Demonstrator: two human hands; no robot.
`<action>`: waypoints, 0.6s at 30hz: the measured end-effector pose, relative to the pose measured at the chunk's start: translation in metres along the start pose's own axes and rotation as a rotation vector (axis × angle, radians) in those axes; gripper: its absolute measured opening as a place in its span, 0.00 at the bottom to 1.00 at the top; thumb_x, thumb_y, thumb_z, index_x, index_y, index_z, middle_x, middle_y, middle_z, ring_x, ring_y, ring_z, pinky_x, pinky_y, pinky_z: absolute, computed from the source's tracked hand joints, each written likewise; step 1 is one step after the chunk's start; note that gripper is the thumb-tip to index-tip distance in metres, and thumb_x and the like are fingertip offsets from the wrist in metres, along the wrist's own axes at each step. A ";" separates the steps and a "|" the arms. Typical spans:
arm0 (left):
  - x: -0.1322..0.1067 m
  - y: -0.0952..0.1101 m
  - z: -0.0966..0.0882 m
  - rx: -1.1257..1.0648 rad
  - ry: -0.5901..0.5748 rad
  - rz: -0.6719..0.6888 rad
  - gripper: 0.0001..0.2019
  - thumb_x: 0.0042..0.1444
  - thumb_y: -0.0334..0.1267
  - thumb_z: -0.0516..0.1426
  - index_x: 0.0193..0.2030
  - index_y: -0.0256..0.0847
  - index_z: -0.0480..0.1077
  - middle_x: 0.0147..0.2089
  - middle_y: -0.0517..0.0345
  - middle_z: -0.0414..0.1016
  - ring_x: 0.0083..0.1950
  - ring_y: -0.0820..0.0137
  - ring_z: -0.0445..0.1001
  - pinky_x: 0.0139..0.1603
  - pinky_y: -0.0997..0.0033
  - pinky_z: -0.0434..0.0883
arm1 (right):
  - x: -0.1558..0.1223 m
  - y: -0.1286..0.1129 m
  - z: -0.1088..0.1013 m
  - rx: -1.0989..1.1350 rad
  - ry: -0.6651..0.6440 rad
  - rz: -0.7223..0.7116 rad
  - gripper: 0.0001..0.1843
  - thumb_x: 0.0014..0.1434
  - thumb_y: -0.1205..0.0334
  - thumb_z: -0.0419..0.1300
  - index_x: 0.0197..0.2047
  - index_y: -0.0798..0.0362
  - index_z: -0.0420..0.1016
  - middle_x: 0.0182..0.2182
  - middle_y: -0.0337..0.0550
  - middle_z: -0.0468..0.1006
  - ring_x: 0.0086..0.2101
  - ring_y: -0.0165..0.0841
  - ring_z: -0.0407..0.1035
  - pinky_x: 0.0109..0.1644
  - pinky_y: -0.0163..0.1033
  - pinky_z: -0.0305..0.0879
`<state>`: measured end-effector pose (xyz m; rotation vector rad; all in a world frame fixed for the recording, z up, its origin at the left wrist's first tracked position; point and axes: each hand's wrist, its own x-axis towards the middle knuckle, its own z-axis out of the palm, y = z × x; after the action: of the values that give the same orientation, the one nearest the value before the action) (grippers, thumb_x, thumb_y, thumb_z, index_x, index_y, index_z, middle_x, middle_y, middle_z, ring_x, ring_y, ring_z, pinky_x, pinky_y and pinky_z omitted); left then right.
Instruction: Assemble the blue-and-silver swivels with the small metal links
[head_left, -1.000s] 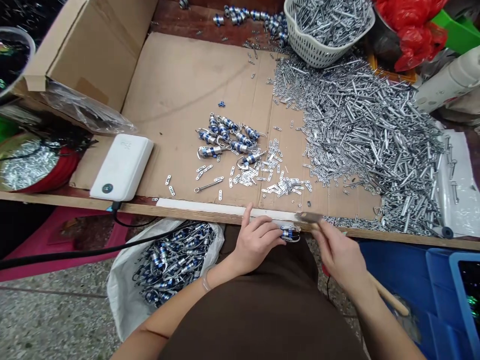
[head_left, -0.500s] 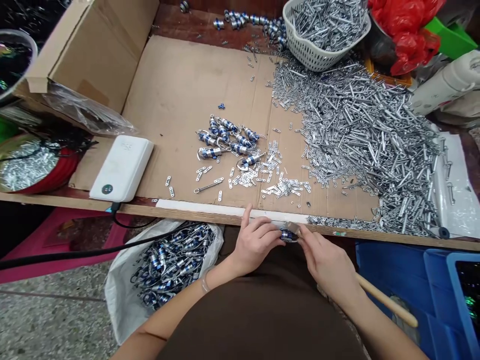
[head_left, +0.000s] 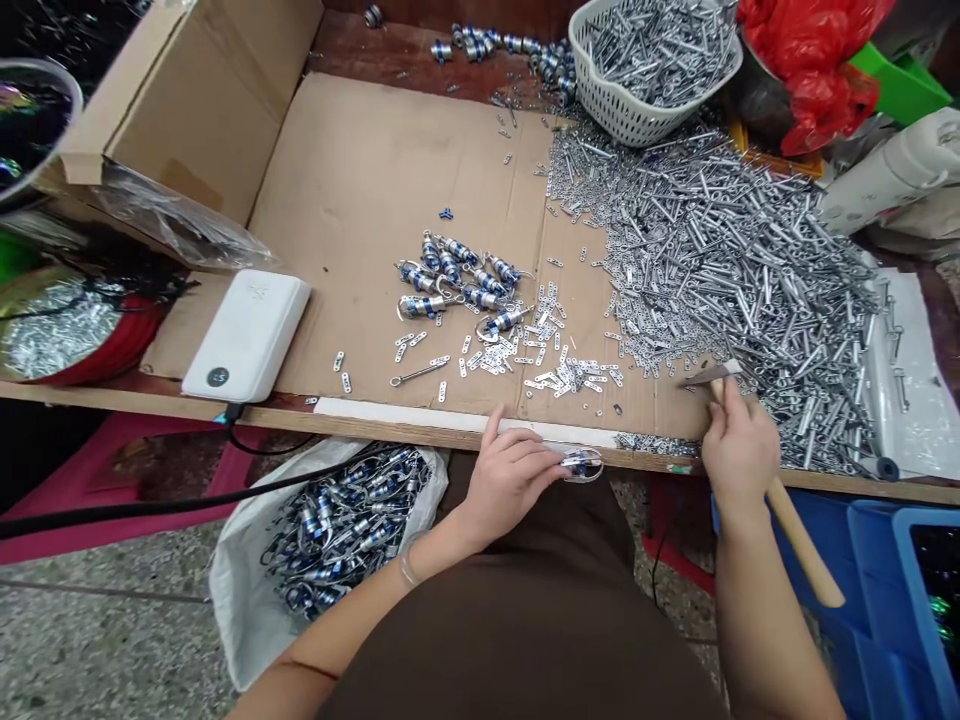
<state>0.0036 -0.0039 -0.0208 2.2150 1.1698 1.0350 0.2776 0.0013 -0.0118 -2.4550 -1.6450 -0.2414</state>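
Note:
At the bench's front edge, my left hand (head_left: 510,475) is closed on a small blue and silver metal fitting (head_left: 581,463) with a wire loop, pinched at its left end. My right hand (head_left: 741,445) grips a hammer (head_left: 806,545) by its pale wooden handle near the head. The thin grey hammer head points left over the cardboard, beside the heap of metal pins (head_left: 735,250). Several finished-looking blue and silver fittings (head_left: 457,270) lie mid-cardboard, with flat two-hole metal plates (head_left: 570,375) and one loose eye pin (head_left: 420,372) nearer me.
A white power bank (head_left: 247,335) with a cable lies at left beside a cardboard box (head_left: 202,110). A white basket (head_left: 652,105) of pins stands at the back. Below the edge are a white sack (head_left: 240,560) of fittings and blue crates (head_left: 870,580) at right.
My right hand has left the fitting and swung right and up over the bench with the hammer. My left hand stays in place, and the fitting's wire loop now shows.

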 end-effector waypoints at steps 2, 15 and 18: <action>0.001 0.000 -0.006 -0.007 0.005 -0.032 0.02 0.54 0.37 0.58 0.32 0.42 0.70 0.28 0.66 0.76 0.37 0.73 0.72 0.63 0.50 0.51 | 0.006 0.004 0.007 -0.006 0.025 -0.009 0.25 0.59 0.57 0.44 0.57 0.57 0.65 0.33 0.54 0.69 0.36 0.44 0.62 0.39 0.47 0.57; -0.051 -0.012 -0.108 0.524 -0.470 0.031 0.12 0.58 0.27 0.46 0.38 0.41 0.69 0.35 0.56 0.72 0.35 0.68 0.69 0.37 0.68 0.65 | 0.010 -0.009 0.002 0.215 0.141 -0.094 0.22 0.56 0.52 0.50 0.48 0.54 0.71 0.42 0.54 0.66 0.46 0.45 0.57 0.49 0.52 0.53; -0.013 -0.009 -0.087 0.320 -0.287 0.071 0.07 0.59 0.33 0.50 0.39 0.40 0.68 0.35 0.56 0.73 0.36 0.71 0.69 0.40 0.71 0.65 | 0.010 -0.016 -0.001 0.242 0.153 -0.109 0.21 0.57 0.52 0.51 0.48 0.55 0.71 0.43 0.55 0.66 0.46 0.45 0.58 0.50 0.52 0.54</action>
<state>-0.0728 -0.0072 0.0229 2.5627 1.1988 0.5561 0.2663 0.0161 -0.0073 -2.1200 -1.6398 -0.2248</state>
